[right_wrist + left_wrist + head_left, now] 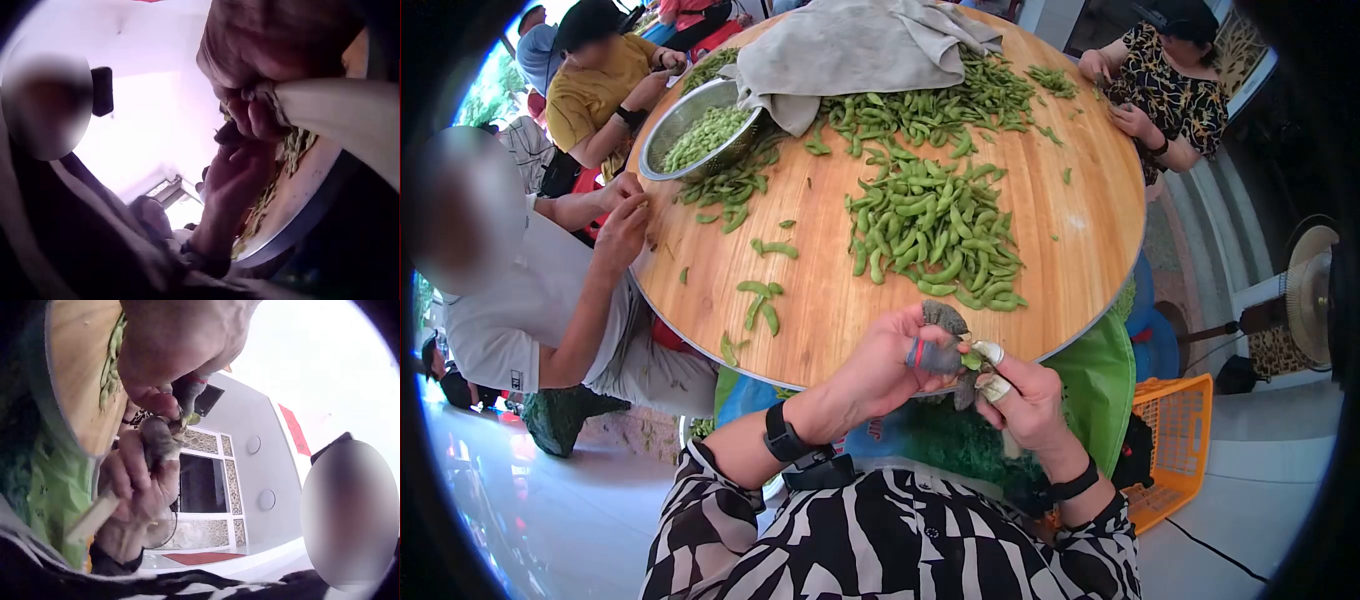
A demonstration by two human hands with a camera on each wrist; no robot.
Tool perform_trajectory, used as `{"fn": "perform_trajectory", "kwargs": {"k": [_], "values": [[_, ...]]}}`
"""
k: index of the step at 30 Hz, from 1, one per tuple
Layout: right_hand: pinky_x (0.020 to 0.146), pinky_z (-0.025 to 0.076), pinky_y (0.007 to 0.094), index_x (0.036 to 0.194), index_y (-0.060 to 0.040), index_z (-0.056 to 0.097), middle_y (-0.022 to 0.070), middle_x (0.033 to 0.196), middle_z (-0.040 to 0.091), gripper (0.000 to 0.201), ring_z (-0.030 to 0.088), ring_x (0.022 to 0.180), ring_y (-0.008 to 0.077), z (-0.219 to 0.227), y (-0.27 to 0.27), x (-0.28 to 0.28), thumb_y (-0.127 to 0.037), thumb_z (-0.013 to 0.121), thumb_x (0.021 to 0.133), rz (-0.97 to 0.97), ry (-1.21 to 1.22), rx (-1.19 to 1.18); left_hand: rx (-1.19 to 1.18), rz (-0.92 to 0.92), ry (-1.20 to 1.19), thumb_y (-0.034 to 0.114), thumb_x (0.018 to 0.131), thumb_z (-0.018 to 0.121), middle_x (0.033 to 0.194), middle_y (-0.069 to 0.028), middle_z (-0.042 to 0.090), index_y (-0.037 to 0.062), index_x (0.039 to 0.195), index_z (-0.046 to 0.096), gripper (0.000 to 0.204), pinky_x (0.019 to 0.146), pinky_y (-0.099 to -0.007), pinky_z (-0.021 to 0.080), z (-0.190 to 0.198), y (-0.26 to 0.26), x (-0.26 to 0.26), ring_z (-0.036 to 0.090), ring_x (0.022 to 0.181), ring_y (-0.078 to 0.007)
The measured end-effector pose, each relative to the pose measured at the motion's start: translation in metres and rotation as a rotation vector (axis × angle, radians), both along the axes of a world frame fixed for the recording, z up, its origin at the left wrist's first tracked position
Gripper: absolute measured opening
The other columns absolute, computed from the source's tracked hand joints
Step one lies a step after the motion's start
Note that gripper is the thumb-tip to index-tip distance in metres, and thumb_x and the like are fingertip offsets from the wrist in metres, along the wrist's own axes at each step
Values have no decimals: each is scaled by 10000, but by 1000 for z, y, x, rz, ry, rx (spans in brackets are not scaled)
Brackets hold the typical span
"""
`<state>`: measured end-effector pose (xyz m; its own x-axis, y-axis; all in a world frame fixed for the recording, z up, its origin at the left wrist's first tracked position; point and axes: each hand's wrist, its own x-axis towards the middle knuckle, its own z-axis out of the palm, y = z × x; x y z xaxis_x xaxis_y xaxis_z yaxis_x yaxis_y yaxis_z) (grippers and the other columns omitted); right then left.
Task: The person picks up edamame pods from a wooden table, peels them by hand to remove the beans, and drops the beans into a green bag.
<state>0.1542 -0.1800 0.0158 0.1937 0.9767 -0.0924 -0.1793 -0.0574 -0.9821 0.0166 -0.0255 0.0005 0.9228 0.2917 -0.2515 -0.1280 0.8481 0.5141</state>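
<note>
Round wooden table [1090,240], crowded with people seated around it at 9, 11 and 1 o'clock. Grey cloth [850,45] heaped at the 12 o'clock edge, steel bowl [700,130] of shelled beans at 10 o'clock, main pile of pods [935,225] at centre, loose pods scattered toward 7 o'clock. Orange crate [1180,440] on the floor at 4 o'clock. Both hands meet just off the table's 6 o'clock rim. Left hand [895,365], fingertips in grey covers, curled tight round one pod [971,360]; right hand [1025,400], taped fingertips, pinches the same pod from the other side. Pod sits between the two thumbs, over the wearer's lap, not over the table. Risk as I judge it: hands work beyond the rim, so a bean popping free would drop to lap or floor rather than onto the wood. The finger covers may dull the feel, and a hard squeeze could crush the bean or let the pod slip out.
</note>
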Motion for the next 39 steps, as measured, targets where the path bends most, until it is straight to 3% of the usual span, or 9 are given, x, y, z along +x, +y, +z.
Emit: {"fn": "perform_trajectory", "kwargs": {"k": [4, 10, 17, 21, 23, 25, 32, 35, 39], "values": [[611, 479, 243, 1254, 35, 548, 69, 842, 637, 353, 569, 637, 96, -5, 9, 2, 1, 540, 903, -121, -791, 349, 10, 56, 39, -36, 809, 623, 840, -79, 635, 23, 1041, 522, 259, 486, -242, 434, -1, -9, 8, 594, 617, -139], [615, 474, 280, 1098, 34, 614, 86, 734, 614, 272, 577, 631, 134, -10, -3, -2, 2, 607, 828, -245, -368, -26, 254, 49, 162, -31, 794, 629, 828, -89, 630, 16, 1048, 528, 278, 482, -263, 434, -7, -24, 14, 583, 605, -156], [573, 425, 279, 949, 8, 631, 81, 699, 561, 207, 527, 597, 168, -13, -2, 8, 10, 640, 742, -144, -660, 52, 147, -117, 155, -42, 762, 587, 770, -103, 635, 3, 1018, 532, 266, 471, -266, 427, -19, -16, 6, 568, 558, -156], [585, 428, 284, 915, 10, 629, 87, 709, 565, 166, 543, 622, 184, -8, -1, 14, 0, 627, 750, -57, -669, -76, 595, -139, 222, -26, 763, 583, 795, -96, 645, 27, 1021, 536, 267, 496, -293, 443, -16, -7, -4, 580, 585, -213], [586, 429, 280, 910, 9, 630, 85, 713, 571, 156, 546, 623, 181, -14, -6, 14, -4, 625, 755, -72, -599, -85, 1597, 233, 235, -19, 769, 577, 823, -117, 618, 43, 1043, 539, 284, 582, -353, 460, 1, 7, -18, 582, 681, -299], [587, 431, 276, 906, 8, 631, 83, 716, 576, 146, 548, 624, 178, -14, -11, 16, -8, 623, 761, -94, -530, -99, 1828, 353, 336, -16, 720, 572, 810, -191, 563, 27, 903, 543, 190, 681, -480, 452, 5, 43, -29, 556, 818, -410], [594, 451, 281, 904, 9, 638, 91, 733, 596, 134, 569, 631, 157, -12, -12, 6, -27, 667, 778, 48, -642, -83, 2019, 297, 660, -24, 672, 573, 1024, -162, 548, 40, 933, 562, 269, 801, -424, 436, -11, 153, -70, 520, 995, -365], [606, 458, 276, 909, 12, 638, 98, 746, 608, 137, 582, 643, 158, -13, -11, 4, -20, 662, 778, 38, -609, -94, 1863, 148, 717, 84, 712, 641, 1096, -143, 537, 57, 1040, 540, 344, 885, -441, 403, -15, 158, -77, 496, 1068, -336], [622, 468, 275, 922, 24, 632, 97, 756, 623, 151, 594, 656, 159, -22, -13, 5, -15, 655, 778, 48, -570, -84, 2111, 100, 736, 212, 733, 709, 1110, -130, 530, 72, 1058, 532, 395, 879, -442, 396, -9, 117, -96, 492, 1071, -330]]}}
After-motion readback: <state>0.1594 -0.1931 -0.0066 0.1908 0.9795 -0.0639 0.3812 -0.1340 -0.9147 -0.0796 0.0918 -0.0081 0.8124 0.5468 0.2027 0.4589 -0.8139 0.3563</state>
